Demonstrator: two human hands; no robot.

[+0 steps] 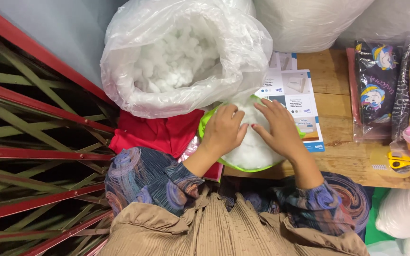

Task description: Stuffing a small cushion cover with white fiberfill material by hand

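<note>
A lime-green bowl (pixel 204 124) heaped with white fibre stuffing (pixel 252 151) sits on the wooden table in front of me. My left hand (pixel 223 130) lies flat on the left of the heap, fingers together, pressing on the stuffing. My right hand (pixel 277 125) rests palm-down on the right side of the heap, fingers spread. Neither hand grips anything that I can see. Just behind the bowl stands a large clear plastic bag (pixel 186 57), its mouth open, full of the same white stuffing.
Red cloth (pixel 155 132) lies left of the bowl. Printed paper cards (pixel 296 90) lie under and behind it. Packaged patterned fabrics (pixel 378 90) are stacked at the right, with a yellow tool (pixel 398 161) beside them. Red and green metal bars (pixel 34 156) fill the left.
</note>
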